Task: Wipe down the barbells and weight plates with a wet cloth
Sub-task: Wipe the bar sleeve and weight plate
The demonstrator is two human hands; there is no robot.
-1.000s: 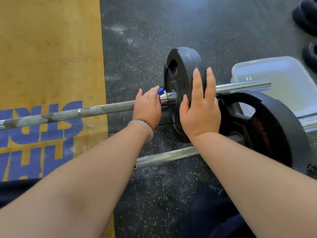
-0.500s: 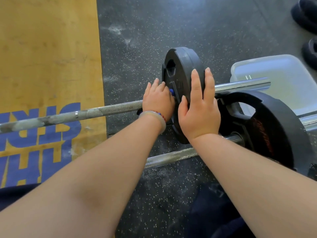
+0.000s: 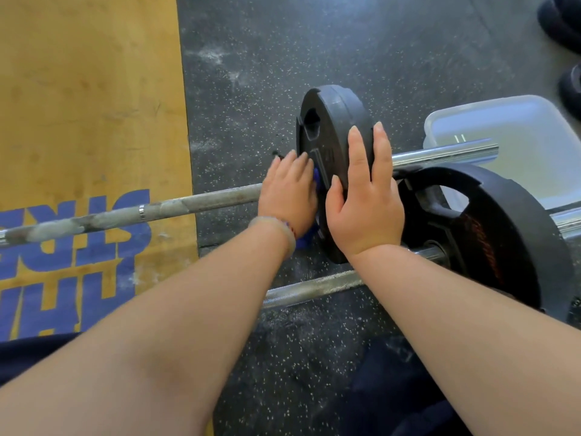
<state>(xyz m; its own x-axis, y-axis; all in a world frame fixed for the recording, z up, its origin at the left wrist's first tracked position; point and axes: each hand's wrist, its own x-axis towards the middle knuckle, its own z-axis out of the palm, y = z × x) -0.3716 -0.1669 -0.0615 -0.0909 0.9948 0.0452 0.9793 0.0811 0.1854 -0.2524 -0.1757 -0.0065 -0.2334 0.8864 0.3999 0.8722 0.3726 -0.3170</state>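
A small black weight plate (image 3: 333, 121) stands upright on the far barbell (image 3: 195, 201), whose chalky shaft runs left over the floor. My left hand (image 3: 287, 195) presses a blue cloth (image 3: 315, 180) flat against the plate's left face, fingers straight; only slivers of the cloth show under the hand. My right hand (image 3: 366, 196) lies open over the plate's rim and right side, steadying it. A larger black plate (image 3: 490, 234) sits on a second, nearer barbell (image 3: 311, 287) just to the right.
A translucent plastic tub (image 3: 515, 127) stands behind the bars at the right. Dark round weights (image 3: 566, 23) lie at the top right corner. A yellow platform with blue lettering (image 3: 78, 121) covers the left; speckled rubber floor (image 3: 283, 42) lies beyond.
My left hand slid right along the far bar from the sleeve collar onto the small plate's left face, carrying the blue cloth. My right hand stayed on the plate.
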